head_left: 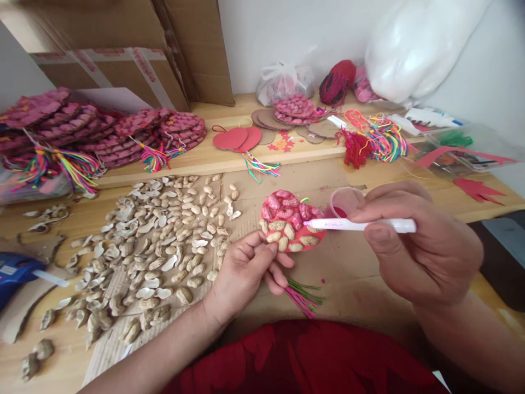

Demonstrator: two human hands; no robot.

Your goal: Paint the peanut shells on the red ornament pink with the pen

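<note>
Left hand (250, 260), frame center, pinched the lower-left edge of a round red disc (301, 233), thumb uppermost. Disc lay just right of center and bore peanut shells: upper ones pink, lower ones plain tan. Right hand (422, 241), right of center, held a white marker (348, 224) between thumb and fingers; its pink tip was at the disc's right half, contact uncertain. Green-and-magenta tassel (304, 298) showed below the left fingers. A clear cup (348, 200) stood just behind the marker. Loose peanuts (184, 295) and split shells covered the left-center area.
</note>
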